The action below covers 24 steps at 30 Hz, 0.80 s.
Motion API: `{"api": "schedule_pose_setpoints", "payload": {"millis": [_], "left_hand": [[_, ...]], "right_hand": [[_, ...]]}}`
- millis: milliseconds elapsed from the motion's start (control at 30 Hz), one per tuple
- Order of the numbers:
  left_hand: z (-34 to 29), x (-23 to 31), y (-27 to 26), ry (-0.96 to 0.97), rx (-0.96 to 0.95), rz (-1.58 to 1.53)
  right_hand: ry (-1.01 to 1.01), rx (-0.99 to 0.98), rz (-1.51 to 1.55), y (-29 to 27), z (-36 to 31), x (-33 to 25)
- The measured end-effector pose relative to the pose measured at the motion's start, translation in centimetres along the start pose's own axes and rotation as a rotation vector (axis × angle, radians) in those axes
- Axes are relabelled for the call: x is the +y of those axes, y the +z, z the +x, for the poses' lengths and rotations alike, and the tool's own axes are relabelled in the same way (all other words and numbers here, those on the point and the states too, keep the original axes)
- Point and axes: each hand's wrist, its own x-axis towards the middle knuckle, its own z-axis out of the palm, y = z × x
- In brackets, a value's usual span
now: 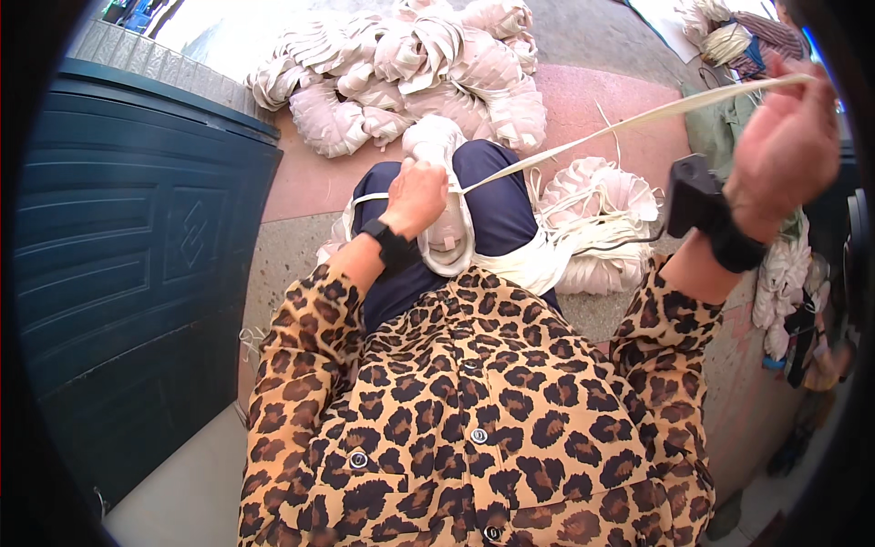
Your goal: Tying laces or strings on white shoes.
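Note:
A pale pink and white shoe point(445, 232) rests between my thighs, its heel end toward me. My left hand point(417, 198) is closed on its left side, hiding part of the lacing area. A flat off-white shoelace point(602, 128) runs taut from the shoe up to the far right. At its upper end, my right hand point(788, 150) is raised and closed on the lace. A short stretch of lace also shows left of my left hand. A hank of loose cream laces point(533, 262) lies over my right thigh.
Bundled pale shoes point(410, 68) are heaped ahead of me. Another bundle point(602, 201) sits by my right knee, strewn with laces. A dark blue panelled door point(137, 219) stands on the left. Far right, a person point(766, 36) is partly visible near more pale shoes point(782, 283).

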Motion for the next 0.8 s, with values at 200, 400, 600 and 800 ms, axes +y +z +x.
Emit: {"api": "schedule_pose_setpoints", "payload": {"millis": [200, 400, 600, 800], "left_hand": [[-3.7, 0.5, -1.0, 0.041, -0.117, 0.459], [-2.6, -0.1, -2.1, 0.214, -0.155, 0.5], [-0.8, 2.9, -8.7, 0.04, 0.164, -1.164], [-2.5, -1.0, -2.0, -0.024, 0.098, -0.417]], "right_hand": [[0.924, -0.446, 1.589, 5.9, -8.7, -5.2], [1.29, -0.904, 1.248, 6.9, -16.0, -8.6], [1.166, -1.372, 1.07, 7.2, -25.3, -10.2], [0.767, -1.363, 0.87, 8.7, -28.0, -12.3]]}}
